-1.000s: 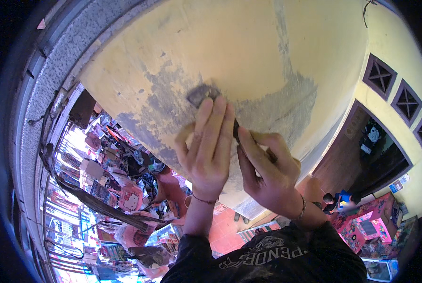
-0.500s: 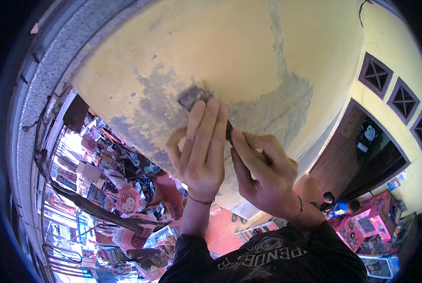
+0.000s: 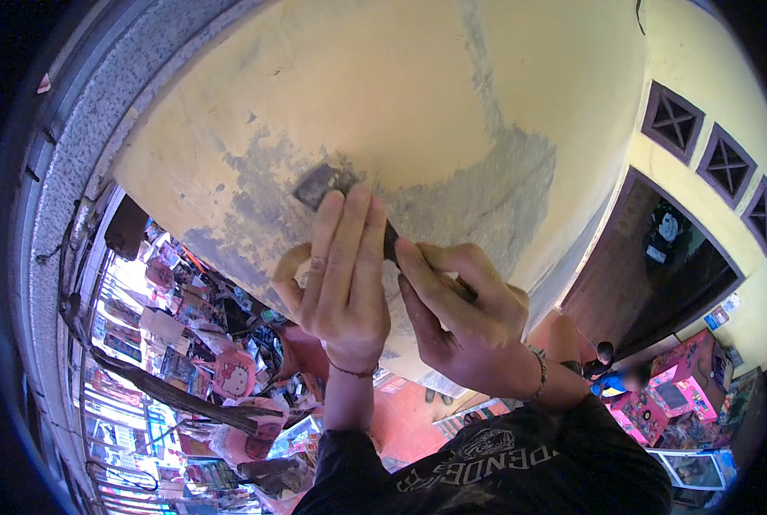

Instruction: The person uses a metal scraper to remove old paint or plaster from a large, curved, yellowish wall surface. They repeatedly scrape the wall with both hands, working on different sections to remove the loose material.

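A scraper with a dark, flat blade (image 3: 317, 185) lies against a yellow painted wall (image 3: 383, 94), at a grey patch (image 3: 508, 189) where the paint is off. My right hand (image 3: 469, 313) is closed around its dark handle, fingers bent. Three fingers of my left hand (image 3: 345, 283) press side by side on the scraper just behind the blade. Its little finger is curled, and its thumb is hidden behind the hand. Bits of paint seem to sit at the blade's upper edge.
Crowded goods and bags (image 3: 233, 373) fill the lower left, by a dark bent branch-like piece (image 3: 173, 395). On the right are a dark doorway (image 3: 658, 257), two people (image 3: 611, 373) and a pink cabinet (image 3: 688, 369). Red floor tiles (image 3: 401, 421) show far below.
Both hands and the scraper appear slightly further left in the picture, but the whole view has shifted that way too. The grip looks the same.
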Tool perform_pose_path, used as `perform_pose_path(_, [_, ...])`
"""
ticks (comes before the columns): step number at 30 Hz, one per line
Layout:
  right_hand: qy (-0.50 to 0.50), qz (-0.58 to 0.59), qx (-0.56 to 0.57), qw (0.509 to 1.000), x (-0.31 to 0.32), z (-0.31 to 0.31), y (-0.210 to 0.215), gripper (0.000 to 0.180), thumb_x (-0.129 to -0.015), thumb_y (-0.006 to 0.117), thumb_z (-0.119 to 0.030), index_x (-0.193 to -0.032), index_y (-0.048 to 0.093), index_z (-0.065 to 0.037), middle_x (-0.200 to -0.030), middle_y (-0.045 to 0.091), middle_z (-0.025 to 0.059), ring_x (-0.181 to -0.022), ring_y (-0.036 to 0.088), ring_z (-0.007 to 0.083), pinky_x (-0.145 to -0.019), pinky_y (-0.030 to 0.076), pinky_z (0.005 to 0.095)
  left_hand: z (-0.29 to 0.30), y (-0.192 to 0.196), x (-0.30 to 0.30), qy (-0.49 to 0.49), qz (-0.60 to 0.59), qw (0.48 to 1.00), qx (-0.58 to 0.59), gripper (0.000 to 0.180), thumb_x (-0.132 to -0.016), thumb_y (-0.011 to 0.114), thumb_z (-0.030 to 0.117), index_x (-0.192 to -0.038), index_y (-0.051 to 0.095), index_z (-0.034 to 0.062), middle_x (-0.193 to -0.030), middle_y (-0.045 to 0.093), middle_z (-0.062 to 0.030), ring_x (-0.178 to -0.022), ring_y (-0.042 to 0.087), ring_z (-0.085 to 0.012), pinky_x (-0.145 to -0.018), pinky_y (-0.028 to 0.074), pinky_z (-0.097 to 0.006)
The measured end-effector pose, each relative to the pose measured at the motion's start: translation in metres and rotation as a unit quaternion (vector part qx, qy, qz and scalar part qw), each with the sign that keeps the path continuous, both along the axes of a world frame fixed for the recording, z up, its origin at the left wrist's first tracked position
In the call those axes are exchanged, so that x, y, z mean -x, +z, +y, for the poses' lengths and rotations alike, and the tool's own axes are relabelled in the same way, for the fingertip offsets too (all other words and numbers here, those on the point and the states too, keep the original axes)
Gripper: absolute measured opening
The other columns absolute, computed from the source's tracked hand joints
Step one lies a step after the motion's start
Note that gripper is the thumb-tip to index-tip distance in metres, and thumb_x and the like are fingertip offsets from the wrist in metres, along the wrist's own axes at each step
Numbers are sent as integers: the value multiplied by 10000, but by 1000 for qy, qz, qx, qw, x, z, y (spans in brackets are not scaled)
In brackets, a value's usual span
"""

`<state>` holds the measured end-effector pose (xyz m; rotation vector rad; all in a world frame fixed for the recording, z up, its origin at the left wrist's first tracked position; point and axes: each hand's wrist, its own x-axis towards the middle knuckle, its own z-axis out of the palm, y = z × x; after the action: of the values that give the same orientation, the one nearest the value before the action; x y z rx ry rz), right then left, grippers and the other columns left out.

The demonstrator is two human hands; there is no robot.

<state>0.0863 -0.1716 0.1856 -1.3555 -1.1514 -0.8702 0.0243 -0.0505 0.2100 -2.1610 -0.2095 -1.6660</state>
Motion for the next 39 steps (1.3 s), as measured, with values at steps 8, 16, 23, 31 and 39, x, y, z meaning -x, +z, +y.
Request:
perform_pose_path(8, [-28,-9,-7,1000,-4,5,0,390,-818,789,46,-1203,747,3,-990,688,92,-665,683,149,-545,551,265,3,5,-5,-8,-1,1000,-4,253,-976,623,183,-1152,788,107,-1241,758,-7,-1217,687,-139,-934,385,-297])
perform_pose_path(16, [-18,6,2,1000,-3,0,-6,387,-824,778,53,-1207,745,6,-985,687,95,-631,648,139,-528,518,259,0,-5,-2,-20,28,999,-4,241,-962,638,160,-1146,789,118,-1250,753,-5,-1221,684,-136,-944,383,-300])
perform_pose_path(23, [-27,9,14,1000,-1,-5,-7,406,-814,789,57,-1214,744,0,-981,688,94,-605,626,123,-494,476,253,1,-5,-3,-24,27,999,7,256,-939,648,166,-1145,790,113,-1242,755,-1,-1219,685,-135,-943,384,-308])
perform_pose_path(31, [-48,-13,5,999,-4,-2,-3,402,-818,786,67,-1210,754,-14,-988,686,93,-613,604,125,-486,447,253,-2,-3,-4,-57,1,998,-4,243,-926,665,153,-1129,792,112,-1240,755,1,-1218,685,-129,-933,382,-305])
perform_pose_path(39, [-42,-25,-6,999,-4,-3,3,393,-823,782,68,-1208,750,-4,-980,673,88,-659,642,142,-519,468,264,-1,0,-5,-37,4,999,8,234,-921,685,160,-1123,792,113,-1237,754,10,-1222,679,-119,-917,380,-304])
